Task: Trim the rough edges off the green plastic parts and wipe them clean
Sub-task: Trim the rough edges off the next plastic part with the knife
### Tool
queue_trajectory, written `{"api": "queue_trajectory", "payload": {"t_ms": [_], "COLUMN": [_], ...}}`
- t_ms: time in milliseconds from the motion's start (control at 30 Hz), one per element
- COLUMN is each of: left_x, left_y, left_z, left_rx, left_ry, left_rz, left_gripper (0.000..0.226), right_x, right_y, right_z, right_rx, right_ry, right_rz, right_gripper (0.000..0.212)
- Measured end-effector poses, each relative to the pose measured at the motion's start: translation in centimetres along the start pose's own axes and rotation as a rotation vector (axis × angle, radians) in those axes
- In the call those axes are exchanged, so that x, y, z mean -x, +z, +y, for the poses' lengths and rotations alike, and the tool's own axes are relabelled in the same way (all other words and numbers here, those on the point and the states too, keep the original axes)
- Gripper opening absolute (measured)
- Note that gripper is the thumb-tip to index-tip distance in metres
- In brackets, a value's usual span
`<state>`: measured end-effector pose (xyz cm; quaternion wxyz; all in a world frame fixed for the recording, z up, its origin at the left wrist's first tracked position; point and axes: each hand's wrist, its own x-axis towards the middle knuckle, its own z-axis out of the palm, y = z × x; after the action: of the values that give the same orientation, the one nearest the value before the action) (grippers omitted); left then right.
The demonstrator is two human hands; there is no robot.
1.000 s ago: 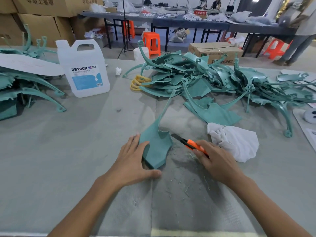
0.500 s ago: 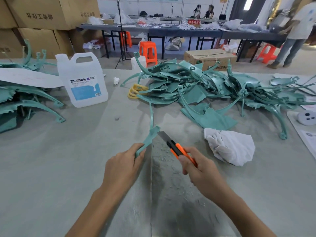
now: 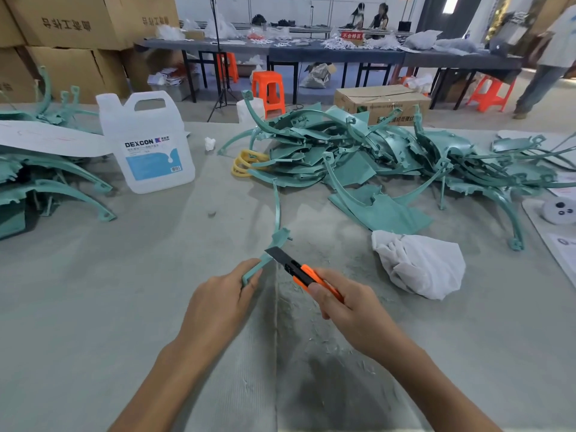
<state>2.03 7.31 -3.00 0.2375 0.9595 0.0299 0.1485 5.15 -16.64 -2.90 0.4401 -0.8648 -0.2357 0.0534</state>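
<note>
My left hand [image 3: 223, 299] grips a green plastic part [image 3: 276, 236], held on edge above the table so its thin rim faces me and its long curved arm reaches away. An orange utility knife [image 3: 307, 275] is held in my right hand [image 3: 349, 310], its dark blade laid against the part's edge just beyond my left fingers. A crumpled white cloth [image 3: 419, 265] lies on the table to the right of the knife. A big heap of green parts [image 3: 389, 157] covers the far middle and right of the table.
A white DEXCON jug [image 3: 146, 143] stands at the far left, next to a second stack of green parts [image 3: 46, 182] under a white sheet. Yellow rings [image 3: 244, 163] lie by the heap. Plastic shavings litter the grey table [image 3: 93, 291] below my hands. People stand beyond.
My left hand lifted the part from lying flat on the table and turned it on edge. My right hand brought the knife blade up against its edge.
</note>
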Motion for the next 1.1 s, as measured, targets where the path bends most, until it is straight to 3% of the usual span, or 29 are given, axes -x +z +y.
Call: {"api": "queue_trajectory", "payload": {"t_ms": [167,333,533,833,1100], "left_x": [-0.4,-1.1,-1.2,-1.5,-1.5], "left_y": [-0.1,-0.1,0.1,0.2,-0.1], "left_z": [-0.2,-0.4,-0.7,-0.4,-1.1], "left_rx": [-0.006,0.001,0.009,-0.018,0.099], "left_ry": [0.009,0.003,0.001,0.012,-0.029], "left_rz": [-0.037,-0.019,-0.014,-0.012,0.012], "left_gripper": [0.043,0.037,0.036,0.038,0.029], "right_x": [-2.9,-4.1,-2.0,-4.4,-2.3], "right_y": [0.1,-0.4,1.5,0.0,2.6], "right_z": [0.9,0.3,-1.0,-0.1,-2.5], "right_rx": [0.115,0.241,0.122,0.281,0.000], "right_ry": [0.064,0.088,-0.038,0.065,-0.058], "right_rz": [0.157,0.249,0.123,0.269,0.127], "right_gripper": [0.015,0.025,0.035,0.025,0.019]}}
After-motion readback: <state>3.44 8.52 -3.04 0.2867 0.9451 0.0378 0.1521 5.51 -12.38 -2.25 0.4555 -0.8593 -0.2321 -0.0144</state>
